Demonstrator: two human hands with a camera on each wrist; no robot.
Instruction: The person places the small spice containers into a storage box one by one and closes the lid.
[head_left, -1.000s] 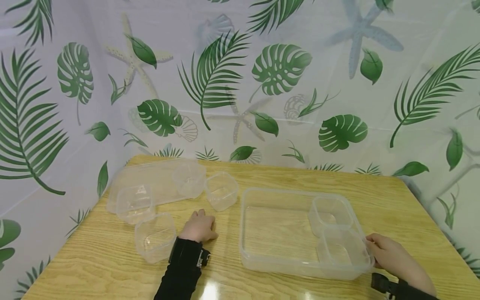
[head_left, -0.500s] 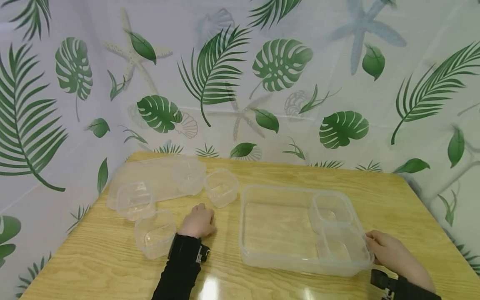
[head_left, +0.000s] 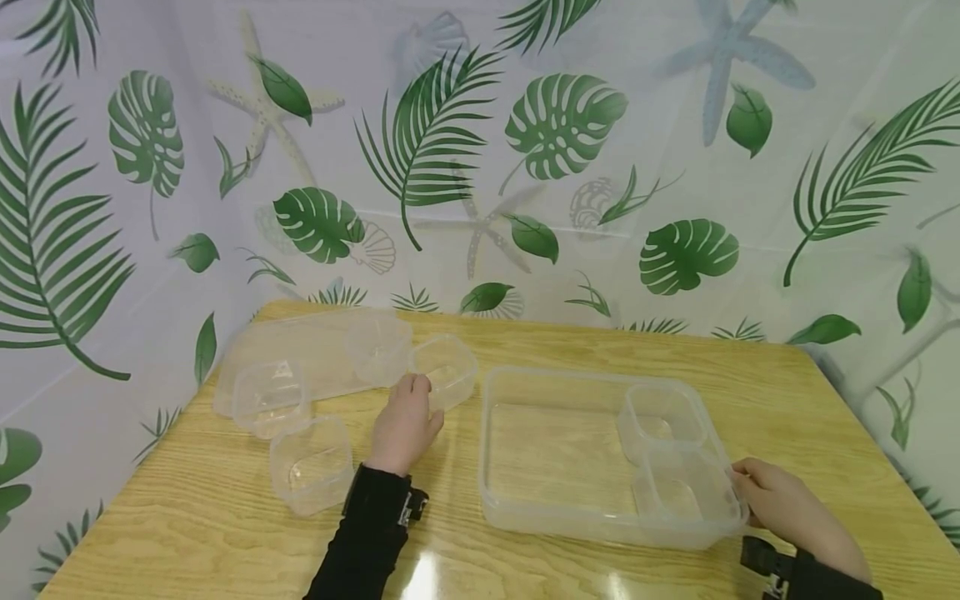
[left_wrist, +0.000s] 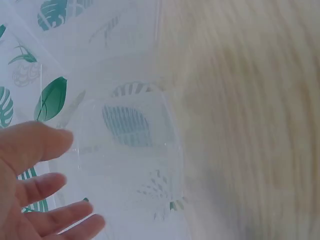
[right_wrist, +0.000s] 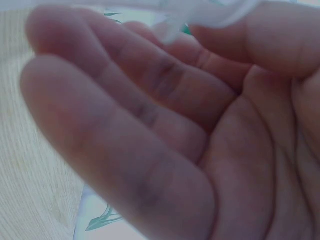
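Plastic cup lies just beyond the left hand, loose-fingered, nearer than before. Right hand grips the box.

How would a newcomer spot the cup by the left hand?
Find the large clear box. Left of it in the head view, by the left hand, is the small clear cup. It sits nearer the box than the other three loose cups.

A glossy yellow-brown wood-grain tabletop stands before a creased white sheet printed with green palm fronds, broad green leaves, pale starfish and faint ribbed shells.
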